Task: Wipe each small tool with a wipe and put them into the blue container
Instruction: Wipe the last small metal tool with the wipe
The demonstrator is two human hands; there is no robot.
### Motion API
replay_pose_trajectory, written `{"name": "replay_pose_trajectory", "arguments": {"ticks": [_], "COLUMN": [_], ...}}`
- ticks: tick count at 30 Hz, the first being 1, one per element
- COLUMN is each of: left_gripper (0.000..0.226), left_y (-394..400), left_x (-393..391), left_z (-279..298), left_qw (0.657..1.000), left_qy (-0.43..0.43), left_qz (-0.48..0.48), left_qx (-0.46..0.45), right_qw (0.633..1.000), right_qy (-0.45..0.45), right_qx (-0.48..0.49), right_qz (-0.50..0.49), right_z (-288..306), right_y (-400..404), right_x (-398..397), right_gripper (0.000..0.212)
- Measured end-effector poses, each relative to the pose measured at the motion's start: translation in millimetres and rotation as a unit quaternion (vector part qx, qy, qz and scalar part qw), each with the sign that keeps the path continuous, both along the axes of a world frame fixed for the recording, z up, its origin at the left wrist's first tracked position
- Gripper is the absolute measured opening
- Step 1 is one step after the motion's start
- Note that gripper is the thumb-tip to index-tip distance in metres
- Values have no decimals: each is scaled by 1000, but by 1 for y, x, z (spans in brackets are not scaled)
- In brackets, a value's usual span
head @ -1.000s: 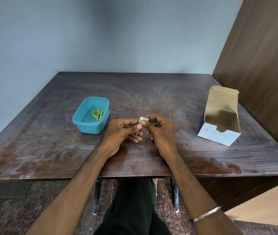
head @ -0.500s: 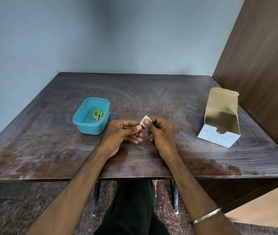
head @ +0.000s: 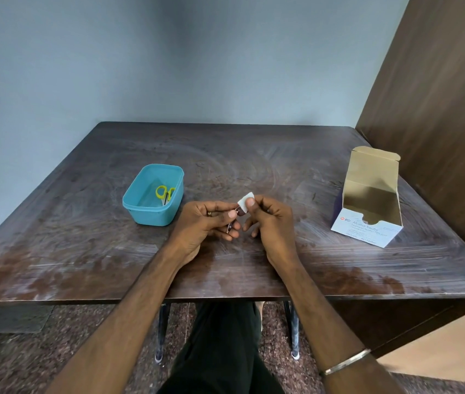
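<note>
My left hand (head: 207, 223) grips a small metal tool (head: 229, 228) over the table's middle; only its shiny lower end and a bit near my thumb show. My right hand (head: 268, 220) pinches a small white wipe (head: 245, 204) against the tool's top end. The blue container (head: 140, 211) stands just left of my left hand, and small scissors with yellow handles (head: 164, 194) lie inside it.
An open cardboard box of alcohol swabs (head: 367, 223) stands at the right of the dark wooden table (head: 83, 251), close to a brown wall panel (head: 438, 109). My legs and the table's legs show below the front edge.
The wipe has shifted slightly in my right fingers along the tool's top. Both hands stay in the same spot.
</note>
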State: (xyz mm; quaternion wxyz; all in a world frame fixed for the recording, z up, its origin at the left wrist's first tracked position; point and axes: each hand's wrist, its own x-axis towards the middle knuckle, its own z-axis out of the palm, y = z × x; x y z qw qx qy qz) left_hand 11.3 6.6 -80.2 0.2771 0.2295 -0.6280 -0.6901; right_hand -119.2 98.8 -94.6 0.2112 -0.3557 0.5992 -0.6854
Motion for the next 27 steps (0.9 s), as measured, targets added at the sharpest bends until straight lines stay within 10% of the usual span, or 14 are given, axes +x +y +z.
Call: {"name": "replay_pose_trajectory", "arguments": {"ticks": [27], "left_gripper": [22], "left_y": [1], "left_x": [-5], "left_z": [-6], "left_qw": [994], "left_qy": [61], "left_qz": [85], "left_qx": [39], "right_qw": [993], "right_qy": [-80], "right_qx": [-19], "right_qz": [88], "right_z": [6], "right_y": [5], "right_x": [1], "right_gripper": [5]}}
